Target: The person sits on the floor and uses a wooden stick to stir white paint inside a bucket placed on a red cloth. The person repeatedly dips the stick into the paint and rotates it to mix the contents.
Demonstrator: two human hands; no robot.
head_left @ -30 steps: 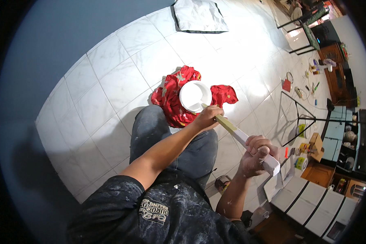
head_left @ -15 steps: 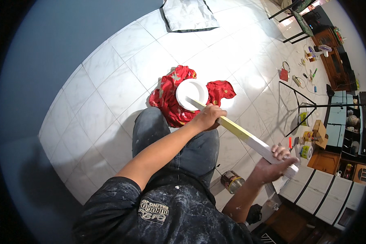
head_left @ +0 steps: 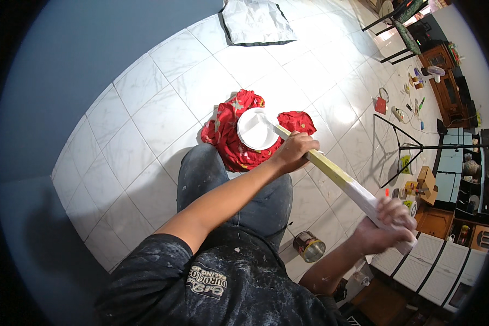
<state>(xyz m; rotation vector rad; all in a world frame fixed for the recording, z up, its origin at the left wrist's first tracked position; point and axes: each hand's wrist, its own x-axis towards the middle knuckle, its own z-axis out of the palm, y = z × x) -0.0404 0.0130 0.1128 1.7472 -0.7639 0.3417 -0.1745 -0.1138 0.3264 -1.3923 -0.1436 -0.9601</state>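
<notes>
A long wooden stick [head_left: 331,171], yellowish in the middle and whitened toward its upper end, slants down into a white bucket [head_left: 239,130]. Its lower tip is inside the bucket, by the far side, beside white paint-like stuff [head_left: 252,132]. My left hand [head_left: 296,152] is wrapped round the stick just outside the bucket's rim. Near the stick's upper end, my right hand [head_left: 384,228] grips it too, slightly smeared by motion. Beneath the bucket, a red patterned cloth [head_left: 232,119] lies bunched on the tiles, between and beyond my knees.
An open tin [head_left: 309,246] stands to the right of my leg. Farther right are a black tripod stand [head_left: 418,146], cardboard boxes [head_left: 427,182] and white cabinets [head_left: 439,271]. A silver-grey sheet [head_left: 258,24] lies at the far side, and a blue wall [head_left: 92,49] runs along the left.
Both hands and the stick have shifted to the right. Inside the bucket, the stick's lower end has moved toward the far right side. The bucket stays on the cloth.
</notes>
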